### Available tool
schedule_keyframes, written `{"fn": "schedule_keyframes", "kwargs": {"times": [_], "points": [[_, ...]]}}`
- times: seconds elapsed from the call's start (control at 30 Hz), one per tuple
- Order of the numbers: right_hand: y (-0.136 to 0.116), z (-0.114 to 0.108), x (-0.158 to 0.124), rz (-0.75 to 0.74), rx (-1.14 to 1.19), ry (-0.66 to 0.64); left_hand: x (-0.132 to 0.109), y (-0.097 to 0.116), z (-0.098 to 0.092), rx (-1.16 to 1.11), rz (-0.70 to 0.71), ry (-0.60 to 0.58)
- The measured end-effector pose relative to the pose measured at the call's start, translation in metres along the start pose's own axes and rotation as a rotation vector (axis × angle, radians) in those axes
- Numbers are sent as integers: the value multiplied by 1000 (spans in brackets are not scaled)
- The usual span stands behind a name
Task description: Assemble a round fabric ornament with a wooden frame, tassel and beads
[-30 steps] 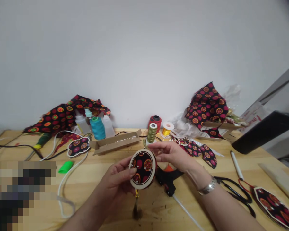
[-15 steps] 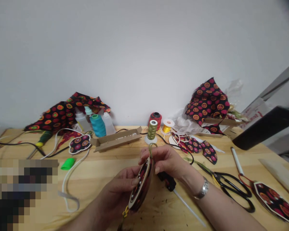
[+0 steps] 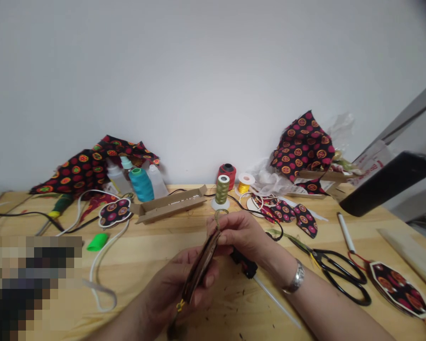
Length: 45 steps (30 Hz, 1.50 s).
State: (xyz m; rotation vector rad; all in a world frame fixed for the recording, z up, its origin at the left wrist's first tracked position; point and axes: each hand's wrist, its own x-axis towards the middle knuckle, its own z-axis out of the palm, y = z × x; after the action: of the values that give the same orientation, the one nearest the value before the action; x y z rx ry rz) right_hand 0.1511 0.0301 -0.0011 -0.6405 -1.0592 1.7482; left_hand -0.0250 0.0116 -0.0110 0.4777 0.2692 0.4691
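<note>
A flat, layered hanging ornament (image 3: pixel 199 265) is seen almost edge-on, tilted, in front of me. It has a green cord loop (image 3: pixel 218 218) at its upper end and a yellow knot (image 3: pixel 180 306) with a dark tassel below. My left hand (image 3: pixel 172 274) is closed around its lower half, thumb on the near side and fingertips on the other. My right hand (image 3: pixel 237 232) pinches the upper end where the loop comes out. Under the right hand lies a black glue gun (image 3: pixel 248 269) with a clear glue stick (image 3: pixel 279 303) sticking out.
Black-handled scissors (image 3: pixel 341 274) and an eight-sided ornament (image 3: pixel 399 289) lie on the right. Behind stand green (image 3: pixel 222 190), red (image 3: pixel 230 169) and blue thread spools (image 3: pixel 142 184) and an open cardboard box (image 3: pixel 172 204). Patterned cloth (image 3: pixel 303 147) and a flower-shaped piece (image 3: pixel 114 212) lie farther back.
The ornament has turned from showing its patterned face to nearly edge-on. My left fingertips now show on its right side. The view has shifted slightly.
</note>
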Motion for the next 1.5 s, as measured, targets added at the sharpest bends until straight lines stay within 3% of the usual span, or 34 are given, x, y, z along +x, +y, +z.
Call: {"fn": "schedule_keyframes", "kwargs": {"times": [0.3,0.5,0.67,0.83,1.1,1.5], "points": [[-6,6,-2,-21,-48,-17,-1,-3,-3,44,17,66],[-14,-6,-1,51,-144,-126,2,2,9,70,147,76],[-26,-19,-1,154,-331,90,6,5,10,224,383,299],[-33,-12,-11,137,-390,234,8,1,6,427,421,539],[-18,6,-16,119,-290,388,9,1,8,555,425,605],[0,-3,-20,82,-338,489,10,-4,2,623,423,572]]}}
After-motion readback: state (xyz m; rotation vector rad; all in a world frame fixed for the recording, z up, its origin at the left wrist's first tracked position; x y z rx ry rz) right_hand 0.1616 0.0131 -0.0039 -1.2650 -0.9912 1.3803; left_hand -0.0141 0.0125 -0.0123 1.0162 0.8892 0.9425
